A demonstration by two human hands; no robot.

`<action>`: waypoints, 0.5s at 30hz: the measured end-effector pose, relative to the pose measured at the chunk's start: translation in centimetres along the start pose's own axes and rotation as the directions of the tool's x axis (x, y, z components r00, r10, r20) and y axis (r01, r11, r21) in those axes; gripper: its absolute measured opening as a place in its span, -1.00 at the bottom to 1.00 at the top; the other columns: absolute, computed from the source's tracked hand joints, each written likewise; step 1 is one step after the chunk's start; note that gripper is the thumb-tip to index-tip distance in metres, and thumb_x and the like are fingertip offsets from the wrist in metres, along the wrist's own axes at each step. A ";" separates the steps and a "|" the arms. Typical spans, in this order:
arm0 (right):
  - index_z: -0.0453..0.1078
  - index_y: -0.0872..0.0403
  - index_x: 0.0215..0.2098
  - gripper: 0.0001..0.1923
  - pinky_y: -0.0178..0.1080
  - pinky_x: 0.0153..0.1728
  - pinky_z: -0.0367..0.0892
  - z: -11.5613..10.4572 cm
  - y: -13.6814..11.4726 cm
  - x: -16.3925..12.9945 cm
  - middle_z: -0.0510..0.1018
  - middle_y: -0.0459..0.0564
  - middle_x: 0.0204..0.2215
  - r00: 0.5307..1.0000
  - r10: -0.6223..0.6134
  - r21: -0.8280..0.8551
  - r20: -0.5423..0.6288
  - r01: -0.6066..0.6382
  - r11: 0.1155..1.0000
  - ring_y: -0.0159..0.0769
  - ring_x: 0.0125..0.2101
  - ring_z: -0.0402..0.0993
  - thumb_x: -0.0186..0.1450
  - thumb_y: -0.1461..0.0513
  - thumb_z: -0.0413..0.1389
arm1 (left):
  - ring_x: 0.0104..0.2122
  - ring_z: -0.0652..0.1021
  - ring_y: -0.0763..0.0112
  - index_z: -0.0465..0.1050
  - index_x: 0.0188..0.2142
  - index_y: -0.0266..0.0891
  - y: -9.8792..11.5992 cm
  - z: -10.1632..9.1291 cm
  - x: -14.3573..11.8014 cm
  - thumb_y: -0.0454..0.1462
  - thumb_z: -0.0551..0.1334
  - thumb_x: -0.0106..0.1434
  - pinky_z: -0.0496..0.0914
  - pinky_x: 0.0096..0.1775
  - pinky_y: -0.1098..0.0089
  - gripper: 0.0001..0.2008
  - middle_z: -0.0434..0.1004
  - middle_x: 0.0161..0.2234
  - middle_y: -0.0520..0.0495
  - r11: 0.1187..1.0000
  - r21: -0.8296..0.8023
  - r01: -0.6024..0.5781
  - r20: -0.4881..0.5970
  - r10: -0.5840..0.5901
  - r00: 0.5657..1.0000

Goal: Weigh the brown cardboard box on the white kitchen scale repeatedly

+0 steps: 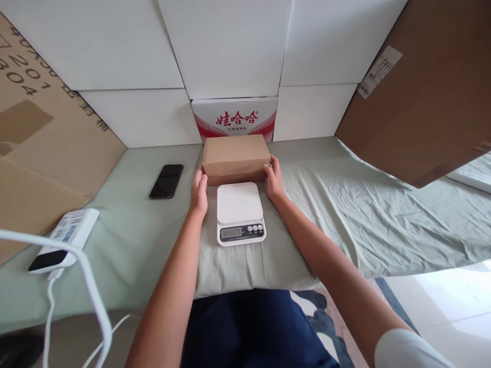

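A closed brown cardboard box (236,153) sits behind the scale, gripped at both ends. My left hand (199,193) presses on its left end, fingers partly hidden behind the box's side. At the right end, my right hand (273,176) holds the near corner with thumb in front and fingers around the side. Between my forearms lies a white digital kitchen scale (240,212), its plate bare and its small display (232,232) showing no readable figures. Whether the box rests on the cloth or is slightly raised, I cannot tell.
A black phone (166,181) lies left on the green cloth (318,189). Further left is a white power bank-like device (65,240) with a white cable (92,286). Large cardboard panels stand left (49,153) and right (418,97). A white-and-red carton (236,115) stands at the back.
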State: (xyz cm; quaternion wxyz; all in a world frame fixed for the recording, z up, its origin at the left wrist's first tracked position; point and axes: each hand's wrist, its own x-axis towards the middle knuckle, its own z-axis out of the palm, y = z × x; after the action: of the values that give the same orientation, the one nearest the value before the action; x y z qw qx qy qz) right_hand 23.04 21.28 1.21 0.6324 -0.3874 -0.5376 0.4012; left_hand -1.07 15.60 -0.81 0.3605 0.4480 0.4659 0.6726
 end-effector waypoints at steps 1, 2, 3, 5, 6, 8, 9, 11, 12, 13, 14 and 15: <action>0.28 -0.01 0.10 -0.48 0.11 0.30 0.26 0.0 0.0 0.0 0.48 0.12 0.19 1.000 -0.001 0.002 0.001 0.001 1.000 0.01 0.28 0.31 0.24 -0.04 0.10 | 0.35 0.36 0.17 0.42 0.22 -0.07 -0.1 0.0 0.0 0.07 0.23 0.31 0.18 0.37 0.16 -0.44 0.43 0.30 -0.12 1.000 0.003 -0.002 0.002 0.002 1.000; 0.28 -0.02 0.10 -0.49 0.11 0.31 0.26 0.0 0.1 0.0 0.48 0.11 0.20 1.000 -0.001 0.003 0.002 0.001 1.000 0.01 0.28 0.31 0.24 -0.04 0.10 | 0.36 0.35 0.17 0.42 0.22 -0.07 -0.1 -0.1 0.1 0.08 0.23 0.31 0.17 0.37 0.16 -0.44 0.43 0.30 -0.12 1.000 0.008 -0.004 0.003 0.004 1.000; 0.29 -0.03 0.10 -0.49 0.11 0.31 0.27 0.0 0.1 0.0 0.48 0.10 0.20 1.000 -0.001 0.004 0.003 0.001 1.000 0.00 0.28 0.31 0.24 -0.03 0.10 | 0.36 0.35 0.18 0.42 0.21 -0.07 -0.2 -0.1 0.1 0.09 0.23 0.31 0.16 0.37 0.15 -0.44 0.43 0.30 -0.12 1.000 0.014 -0.005 0.002 0.005 1.000; 0.29 -0.02 0.10 -0.48 0.11 0.31 0.27 0.0 0.2 0.1 0.48 0.10 0.20 1.000 0.001 0.004 -0.002 -0.001 1.000 0.00 0.28 0.31 0.23 -0.04 0.11 | 0.36 0.35 0.17 0.42 0.22 -0.06 -0.2 -0.2 0.1 0.10 0.23 0.31 0.16 0.37 0.15 -0.43 0.43 0.30 -0.13 1.000 0.023 -0.005 -0.002 0.005 1.000; 0.29 -0.02 0.10 -0.47 0.12 0.31 0.27 0.0 0.2 0.1 0.49 0.11 0.19 1.000 0.002 0.003 -0.007 -0.002 1.000 0.01 0.28 0.31 0.23 -0.05 0.11 | 0.36 0.36 0.17 0.42 0.22 -0.06 -0.2 -0.2 0.1 0.10 0.23 0.31 0.17 0.37 0.14 -0.43 0.43 0.29 -0.13 1.000 0.024 -0.005 -0.002 0.005 1.000; 0.30 0.00 0.09 -0.46 0.13 0.32 0.26 0.0 0.2 0.1 0.49 0.12 0.18 1.000 0.004 -0.007 -0.011 -0.004 1.000 0.02 0.28 0.32 0.23 -0.07 0.11 | 0.35 0.37 0.16 0.43 0.21 -0.06 -0.1 -0.1 0.1 0.10 0.23 0.31 0.18 0.36 0.14 -0.43 0.44 0.29 -0.13 1.000 0.021 -0.003 0.002 0.003 1.000; 0.30 -0.01 0.09 -0.46 0.13 0.32 0.26 0.0 0.2 0.1 0.50 0.12 0.17 1.000 0.005 -0.013 -0.012 -0.005 1.000 0.02 0.28 0.32 0.23 -0.08 0.11 | 0.35 0.37 0.16 0.43 0.21 -0.06 -0.1 -0.1 0.0 0.10 0.22 0.31 0.19 0.36 0.15 -0.43 0.44 0.29 -0.13 1.000 0.017 -0.002 0.005 0.002 1.000; 0.30 -0.01 0.09 -0.46 0.12 0.32 0.26 0.0 0.2 0.1 0.50 0.11 0.17 1.000 0.004 -0.021 -0.007 -0.004 1.000 0.01 0.28 0.32 0.24 -0.09 0.10 | 0.35 0.37 0.17 0.43 0.20 -0.07 0.0 0.0 0.0 0.10 0.22 0.30 0.19 0.36 0.16 -0.44 0.44 0.29 -0.12 1.000 0.014 0.003 0.006 -0.003 1.000; 0.30 -0.02 0.09 -0.46 0.12 0.31 0.26 0.0 0.2 0.1 0.49 0.11 0.17 1.000 0.002 -0.021 -0.007 -0.002 1.000 0.01 0.28 0.32 0.24 -0.09 0.10 | 0.35 0.37 0.16 0.43 0.20 -0.07 0.1 0.1 0.0 0.10 0.23 0.30 0.19 0.36 0.15 -0.44 0.44 0.29 -0.12 1.000 0.012 0.007 0.003 -0.007 1.000; 0.31 -0.01 0.09 -0.46 0.12 0.31 0.26 0.0 0.2 0.1 0.49 0.11 0.18 1.000 0.001 -0.018 -0.007 -0.001 1.000 0.01 0.27 0.32 0.24 -0.09 0.10 | 0.35 0.37 0.15 0.43 0.19 -0.08 0.2 0.1 -0.1 0.10 0.23 0.30 0.19 0.36 0.15 -0.44 0.44 0.29 -0.13 1.000 0.011 0.011 -0.001 -0.011 1.000; 0.30 -0.01 0.09 -0.46 0.12 0.31 0.26 0.0 0.3 0.1 0.49 0.11 0.18 1.000 0.000 -0.014 -0.008 0.000 1.000 0.01 0.27 0.32 0.24 -0.09 0.10 | 0.35 0.37 0.15 0.44 0.19 -0.09 0.2 0.1 -0.1 0.09 0.23 0.30 0.19 0.36 0.14 -0.44 0.44 0.29 -0.13 1.000 0.009 0.014 -0.005 -0.014 1.000; 0.30 -0.01 0.09 -0.46 0.12 0.31 0.26 0.0 0.3 0.2 0.48 0.12 0.19 1.000 0.000 -0.011 -0.008 0.000 1.000 0.02 0.27 0.32 0.24 -0.08 0.11 | 0.35 0.37 0.14 0.44 0.19 -0.09 0.2 0.1 -0.1 0.09 0.23 0.30 0.19 0.36 0.13 -0.44 0.44 0.29 -0.13 1.000 0.008 0.015 -0.006 -0.015 1.000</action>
State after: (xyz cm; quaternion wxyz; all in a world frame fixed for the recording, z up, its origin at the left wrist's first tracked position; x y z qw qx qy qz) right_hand 23.04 21.53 1.02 0.6326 -0.3924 -0.5372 0.3966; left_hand -0.98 15.51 -0.62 0.3624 0.4440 0.4729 0.6692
